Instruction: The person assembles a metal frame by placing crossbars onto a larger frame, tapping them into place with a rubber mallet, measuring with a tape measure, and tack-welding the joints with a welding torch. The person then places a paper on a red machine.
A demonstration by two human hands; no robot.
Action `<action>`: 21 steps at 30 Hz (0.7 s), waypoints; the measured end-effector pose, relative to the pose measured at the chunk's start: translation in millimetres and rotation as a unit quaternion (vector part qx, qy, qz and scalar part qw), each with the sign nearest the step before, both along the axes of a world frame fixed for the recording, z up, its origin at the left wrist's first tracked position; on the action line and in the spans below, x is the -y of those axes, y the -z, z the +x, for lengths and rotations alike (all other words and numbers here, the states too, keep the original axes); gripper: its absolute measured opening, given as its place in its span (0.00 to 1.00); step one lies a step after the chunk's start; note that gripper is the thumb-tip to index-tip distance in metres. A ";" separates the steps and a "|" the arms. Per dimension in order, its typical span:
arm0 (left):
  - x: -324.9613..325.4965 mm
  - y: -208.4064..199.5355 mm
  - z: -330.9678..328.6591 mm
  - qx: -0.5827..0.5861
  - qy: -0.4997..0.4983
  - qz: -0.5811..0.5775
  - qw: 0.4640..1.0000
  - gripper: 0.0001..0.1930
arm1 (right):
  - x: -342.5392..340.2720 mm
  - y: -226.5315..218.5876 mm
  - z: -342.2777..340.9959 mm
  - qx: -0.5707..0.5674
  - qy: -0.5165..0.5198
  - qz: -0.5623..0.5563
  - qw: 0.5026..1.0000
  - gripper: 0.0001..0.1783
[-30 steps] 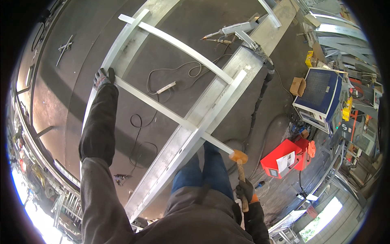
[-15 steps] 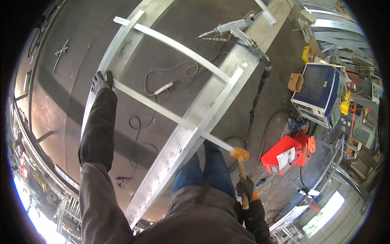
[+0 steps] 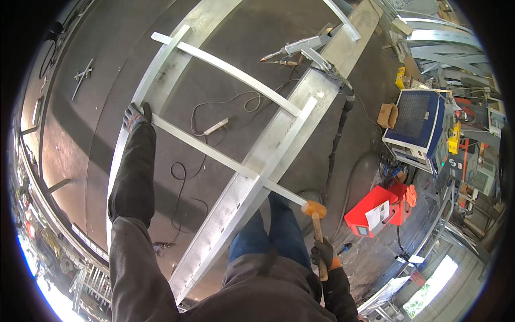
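A ladder-like frame of pale square metal tubes lies in front of me on broad metal beams. My left hand [image 3: 138, 116], gloved, is closed over the frame's curved left rail [image 3: 153, 72] where the near crossbar [image 3: 198, 144] meets it. That crossbar runs under or through the straight right rail [image 3: 244, 201], and its end sticks out past it. In my right hand [image 3: 324, 254], also gloved, is a mallet [image 3: 318, 228] gripped by its wooden handle. Its orange head [image 3: 313, 209] is against or right beside the crossbar's protruding end.
A second crossbar [image 3: 236, 70] lies farther off. Beyond it, a welding torch [image 3: 303, 47] rests by the right-hand beam [image 3: 338, 53], its dark hose trailing down. Cables and a white stick-like tool [image 3: 216, 126] lie between the rails. At right stand a red case [image 3: 370, 212] and a blue-white machine [image 3: 416, 121].
The whole view has shifted slightly. My left hand stays on the rail, and the mallet head stays at the crossbar's end with no clear swing.
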State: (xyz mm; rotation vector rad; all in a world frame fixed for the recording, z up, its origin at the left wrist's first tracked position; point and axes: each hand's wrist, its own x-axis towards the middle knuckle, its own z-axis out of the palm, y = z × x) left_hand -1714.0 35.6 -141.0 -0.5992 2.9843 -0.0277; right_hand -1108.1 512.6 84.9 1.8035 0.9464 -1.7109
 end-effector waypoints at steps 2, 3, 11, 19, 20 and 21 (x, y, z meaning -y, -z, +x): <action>2.3 1.3 1.3 0.009 -0.001 -0.004 1.000 0.39 | -14.4 -2.1 18.8 0.009 0.047 -0.033 0.998 0.12; 3.5 2.7 2.3 0.015 0.008 0.006 1.000 0.39 | -21.6 -0.8 37.9 0.002 0.076 -0.022 0.997 0.12; -0.1 -0.8 7.4 -0.018 0.015 0.011 1.000 0.40 | -28.4 10.2 61.9 0.052 0.012 0.061 0.997 0.17; -8.4 -16.0 6.3 -0.004 -0.017 0.006 1.000 0.51 | -27.6 16.2 48.1 0.037 0.016 -0.006 0.999 0.13; -5.7 -14.5 4.9 -0.006 -0.016 -0.004 1.000 0.51 | -35.2 17.8 62.2 0.073 0.060 -0.006 0.995 0.13; -4.6 -11.1 3.9 0.027 -0.021 0.014 0.999 0.52 | -43.1 13.2 77.1 0.138 0.106 0.029 0.984 0.14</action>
